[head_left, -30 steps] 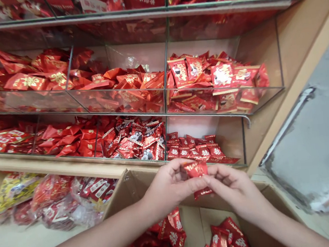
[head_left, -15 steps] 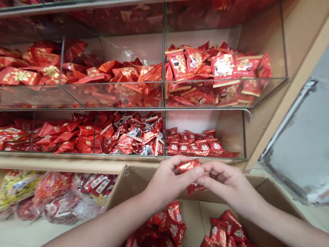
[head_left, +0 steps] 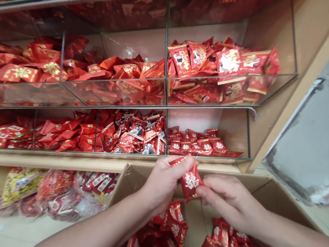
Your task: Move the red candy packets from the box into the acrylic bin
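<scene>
Over a cardboard box (head_left: 276,200), a small red wrapped candy packet (head_left: 191,183) with a pale double-happiness mark faces me. My left hand (head_left: 163,184) pinches its top edge between thumb and fingers. The fingers of my right hand (head_left: 232,196) are closed on the packet's lower right corner. Below both hands, similar red packets (head_left: 174,227) lie in two heaps inside the box. Just beyond, matching packets (head_left: 195,145) stand in rows in the lower right shelf compartment.
Clear dividers split the shelf (head_left: 209,109) into compartments of red packets; larger gold-printed ones (head_left: 228,63) fill the one above right. Plastic bags of goods (head_left: 54,188) sit under the shelf at left. A wooden side panel (head_left: 317,54) and a grey wall (head_left: 317,136) stand to the right.
The packet has turned from lying flat to hanging with its marked face toward me. My right hand has moved slightly down, onto its lower corner.
</scene>
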A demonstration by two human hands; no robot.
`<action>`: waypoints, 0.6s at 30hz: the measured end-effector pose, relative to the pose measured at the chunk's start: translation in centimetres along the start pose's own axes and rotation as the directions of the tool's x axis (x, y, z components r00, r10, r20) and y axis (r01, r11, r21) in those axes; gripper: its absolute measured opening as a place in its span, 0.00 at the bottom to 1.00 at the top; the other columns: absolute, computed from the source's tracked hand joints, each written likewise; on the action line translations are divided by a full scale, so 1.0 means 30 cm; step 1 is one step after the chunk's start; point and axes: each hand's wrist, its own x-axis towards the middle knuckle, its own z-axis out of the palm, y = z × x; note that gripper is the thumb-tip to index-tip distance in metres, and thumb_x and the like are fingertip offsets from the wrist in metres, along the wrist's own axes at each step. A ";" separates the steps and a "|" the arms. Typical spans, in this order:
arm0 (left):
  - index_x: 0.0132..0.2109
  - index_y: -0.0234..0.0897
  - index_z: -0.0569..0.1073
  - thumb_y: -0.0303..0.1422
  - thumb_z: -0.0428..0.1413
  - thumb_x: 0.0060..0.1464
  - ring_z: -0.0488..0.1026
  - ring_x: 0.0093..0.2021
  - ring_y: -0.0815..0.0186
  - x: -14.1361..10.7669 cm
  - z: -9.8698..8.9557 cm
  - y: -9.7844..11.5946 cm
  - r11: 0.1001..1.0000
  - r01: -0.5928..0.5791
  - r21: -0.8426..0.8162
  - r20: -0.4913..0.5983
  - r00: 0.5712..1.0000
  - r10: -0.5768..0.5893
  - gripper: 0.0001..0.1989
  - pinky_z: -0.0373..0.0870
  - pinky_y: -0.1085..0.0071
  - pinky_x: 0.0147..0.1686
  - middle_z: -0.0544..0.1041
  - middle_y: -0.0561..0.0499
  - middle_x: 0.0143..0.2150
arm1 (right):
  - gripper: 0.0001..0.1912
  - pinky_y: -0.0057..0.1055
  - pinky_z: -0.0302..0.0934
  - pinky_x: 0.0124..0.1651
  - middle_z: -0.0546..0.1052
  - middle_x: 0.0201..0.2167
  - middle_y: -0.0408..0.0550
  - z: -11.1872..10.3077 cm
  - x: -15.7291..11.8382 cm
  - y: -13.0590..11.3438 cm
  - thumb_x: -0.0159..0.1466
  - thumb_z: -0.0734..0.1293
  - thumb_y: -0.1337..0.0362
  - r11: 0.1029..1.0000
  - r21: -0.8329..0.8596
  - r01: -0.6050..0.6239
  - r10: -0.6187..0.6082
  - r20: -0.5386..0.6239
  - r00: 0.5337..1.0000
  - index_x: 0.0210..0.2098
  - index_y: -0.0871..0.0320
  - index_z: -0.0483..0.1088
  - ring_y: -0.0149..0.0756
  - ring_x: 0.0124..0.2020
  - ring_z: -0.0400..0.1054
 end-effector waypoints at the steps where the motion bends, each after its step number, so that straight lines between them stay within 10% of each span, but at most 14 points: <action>1: 0.25 0.30 0.69 0.36 0.56 0.47 0.59 0.21 0.77 -0.001 -0.001 0.002 0.999 0.024 0.031 0.037 0.999 -0.025 0.12 0.56 0.79 0.23 0.65 0.55 0.21 | 0.17 0.25 0.50 0.25 0.64 0.17 0.41 0.003 -0.009 -0.001 0.63 0.54 0.61 1.000 -0.003 0.018 -0.018 0.005 1.000 0.20 0.59 0.60 0.26 0.20 0.57; 6: 0.39 0.34 0.68 0.36 0.51 0.51 0.65 0.26 0.75 0.009 -0.004 0.018 0.990 -0.005 0.138 -0.051 0.999 0.012 0.11 0.59 0.78 0.25 0.70 0.53 0.30 | 0.16 0.22 0.51 0.22 0.66 0.18 0.41 -0.068 0.024 0.033 0.63 0.54 0.58 0.953 0.148 -0.265 0.259 0.058 0.964 0.24 0.59 0.62 0.24 0.19 0.59; 10: 0.44 0.34 0.64 0.32 0.53 0.49 0.66 0.26 0.75 0.017 -0.007 0.007 0.963 -0.019 0.268 -0.045 0.998 0.032 0.14 0.59 0.78 0.24 0.68 0.54 0.31 | 0.18 0.20 0.41 0.14 0.59 0.12 0.36 -0.189 0.211 0.118 0.64 0.54 0.58 0.722 0.195 -0.664 0.684 -0.053 0.728 0.21 0.60 0.59 0.19 0.11 0.48; 18: 0.43 0.33 0.64 0.26 0.50 0.47 0.63 0.25 0.76 0.000 0.003 -0.046 0.941 -0.007 0.340 0.064 0.998 -0.016 0.13 0.64 0.75 0.30 0.64 0.55 0.30 | 0.11 0.26 0.62 0.26 0.70 0.31 0.44 -0.145 0.507 0.335 0.62 0.59 0.61 0.484 0.049 -0.874 0.867 0.112 0.486 0.38 0.63 0.65 0.25 0.25 0.65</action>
